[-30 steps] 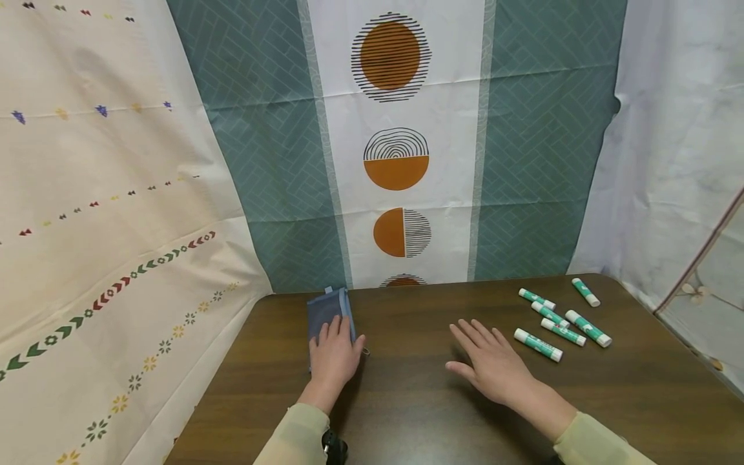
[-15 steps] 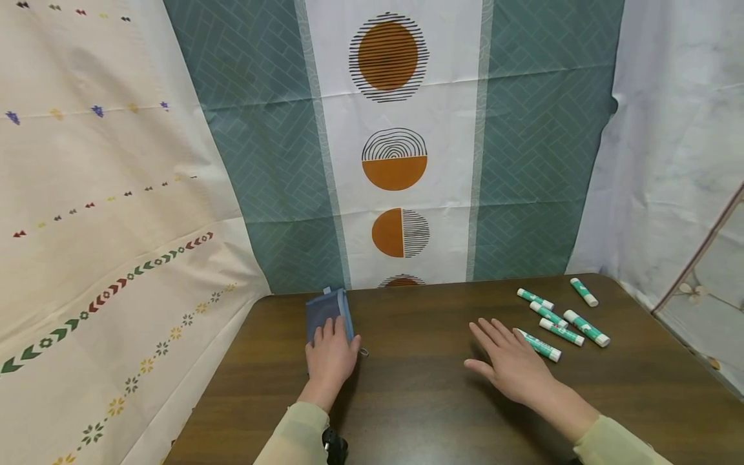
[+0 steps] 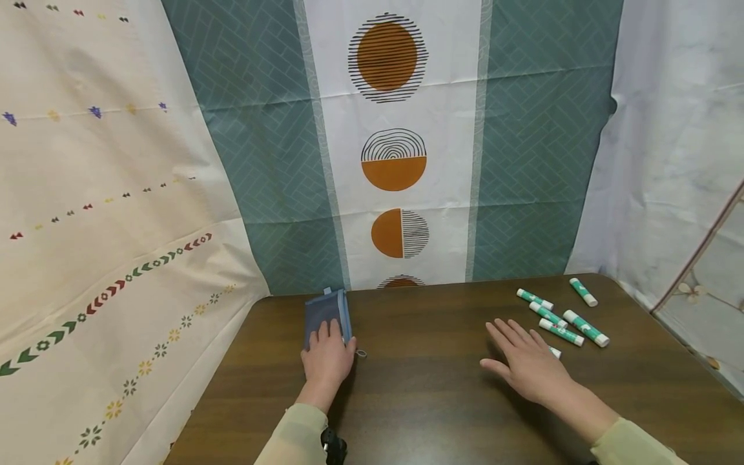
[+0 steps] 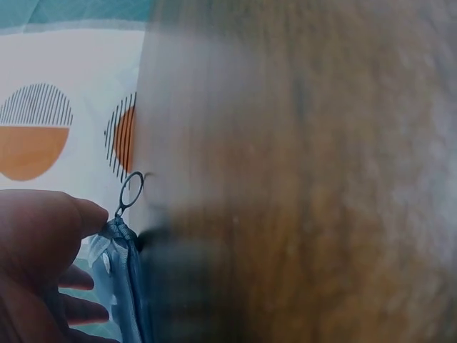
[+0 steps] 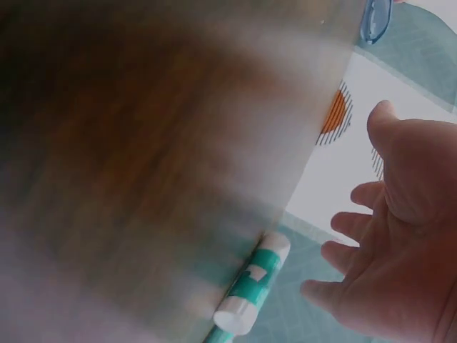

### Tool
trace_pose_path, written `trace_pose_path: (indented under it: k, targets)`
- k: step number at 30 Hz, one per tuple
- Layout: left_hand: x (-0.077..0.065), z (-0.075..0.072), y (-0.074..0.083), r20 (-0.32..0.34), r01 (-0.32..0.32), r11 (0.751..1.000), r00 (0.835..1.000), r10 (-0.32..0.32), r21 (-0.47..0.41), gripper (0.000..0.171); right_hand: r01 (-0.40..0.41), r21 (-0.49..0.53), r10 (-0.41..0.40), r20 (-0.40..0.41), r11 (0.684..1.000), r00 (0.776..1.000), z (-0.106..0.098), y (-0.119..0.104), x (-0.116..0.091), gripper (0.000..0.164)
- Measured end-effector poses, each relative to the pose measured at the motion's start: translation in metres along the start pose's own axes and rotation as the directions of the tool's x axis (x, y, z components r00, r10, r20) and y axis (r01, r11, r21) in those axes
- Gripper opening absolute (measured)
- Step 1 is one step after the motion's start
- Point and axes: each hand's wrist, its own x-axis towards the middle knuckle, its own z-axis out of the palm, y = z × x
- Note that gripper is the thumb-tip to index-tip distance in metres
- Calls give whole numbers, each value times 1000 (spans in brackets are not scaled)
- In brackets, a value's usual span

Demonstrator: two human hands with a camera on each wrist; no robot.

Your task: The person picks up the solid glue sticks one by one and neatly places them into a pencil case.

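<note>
A blue zippered pouch (image 3: 320,311) lies at the back left of the table, with a ring-shaped zipper pull (image 3: 361,354) at its right side. My left hand (image 3: 327,365) rests on its near part, fingers spread and loosely extended. The left wrist view shows the thumb beside the zipper end of the pouch (image 4: 123,282). On the right, my right hand (image 3: 529,369) hovers palm down with straight fingers, holding nothing. It partly hides the nearest green-and-white glue stick (image 3: 555,352). A glue stick (image 5: 253,282) also appears below the fingers in the right wrist view.
Several more glue sticks, such as one glue stick (image 3: 586,328) and a farther glue stick (image 3: 583,292), lie scattered at the back right. A patterned curtain (image 3: 401,129) hangs behind the brown wooden table (image 3: 407,400), with cloths at both sides.
My right hand has moved rightward toward the glue sticks and now covers most of the nearest one. The left hand has stayed on the pouch, nearly still.
</note>
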Motion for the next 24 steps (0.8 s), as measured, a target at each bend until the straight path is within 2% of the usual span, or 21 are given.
trace_pose_path:
  k: [14,24]
  targets:
    - [-3,3,3,42,9,1000,999,-8,-4,63,-23,-39,24,19,999,1000,-5,21,-9,77]
    - [-4,7,8,39,-9,1000,999,9,-4,61,-45,-54,46,31,998,998,-8,33,-14,79]
